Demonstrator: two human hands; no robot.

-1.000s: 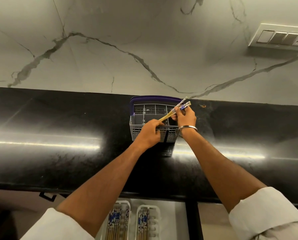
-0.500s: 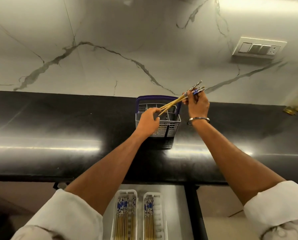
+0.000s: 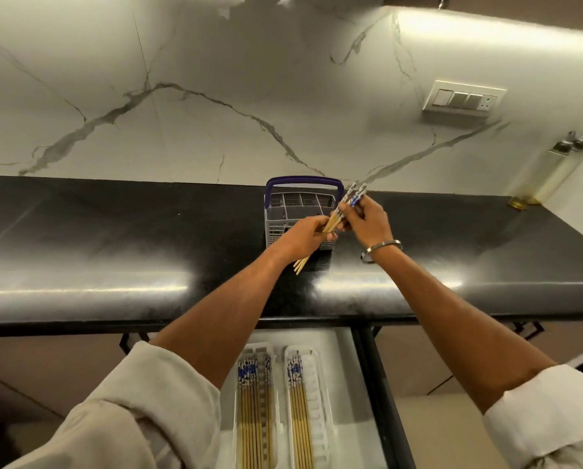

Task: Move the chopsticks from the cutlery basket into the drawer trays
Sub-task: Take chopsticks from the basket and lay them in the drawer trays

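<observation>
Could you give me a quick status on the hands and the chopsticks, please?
Left hand and right hand both grip the chopstick bundle. Bundle clear of basket. Drawer trays open below, nothing blocking.

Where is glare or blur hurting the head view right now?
Head view: bright glare streaks lie along the black counter front on both sides of the arms; the chopsticks held by the left hand and right hand are slightly soft; the trays are evenly lit; wide-angle bending curves the counter edge.

Veined white marble wall — glossy black counter, switch plate
</observation>
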